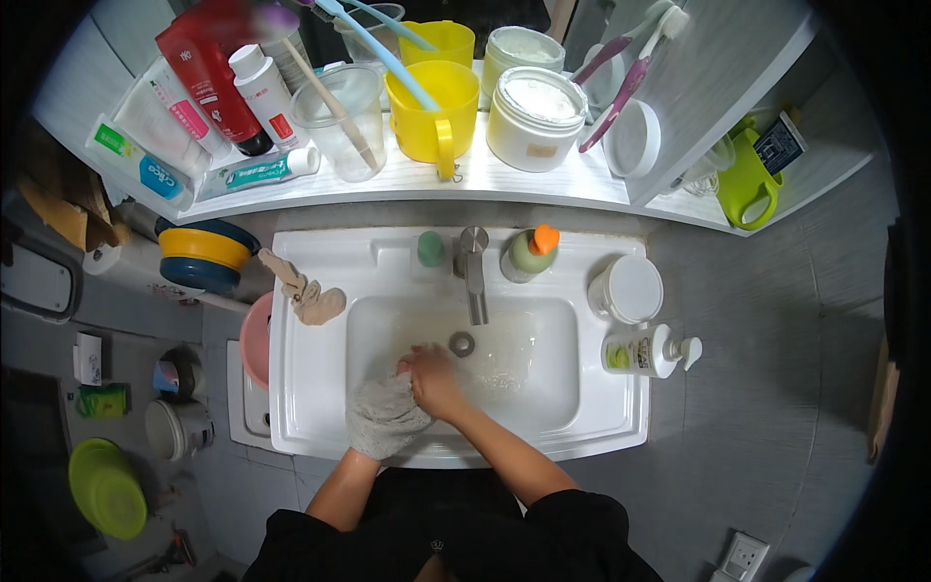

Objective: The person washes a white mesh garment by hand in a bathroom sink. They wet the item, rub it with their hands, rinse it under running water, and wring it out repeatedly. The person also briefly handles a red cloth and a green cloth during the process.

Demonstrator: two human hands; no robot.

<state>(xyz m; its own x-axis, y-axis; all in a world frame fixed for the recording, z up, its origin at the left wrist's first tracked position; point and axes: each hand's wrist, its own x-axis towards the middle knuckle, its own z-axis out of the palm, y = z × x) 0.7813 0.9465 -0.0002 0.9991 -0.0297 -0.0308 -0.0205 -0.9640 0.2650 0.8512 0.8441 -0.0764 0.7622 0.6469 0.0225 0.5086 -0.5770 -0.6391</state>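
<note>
With curled fingers, the right hand (436, 380) is gripping the grey cloth (386, 417) at lower center-left of the frame, where it is covering the left hand, whose pose I cannot tell, while the white washbasin (611, 427) is presumably catching drips beneath.

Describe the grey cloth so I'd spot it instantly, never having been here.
Find the white sink, then its basin's near-left corner. There the grey cloth covers the end of the person's left forearm, meeting the right hand. Unlike the smaller beige cloth lying on the sink's left rim, it envelops an arm.
</note>
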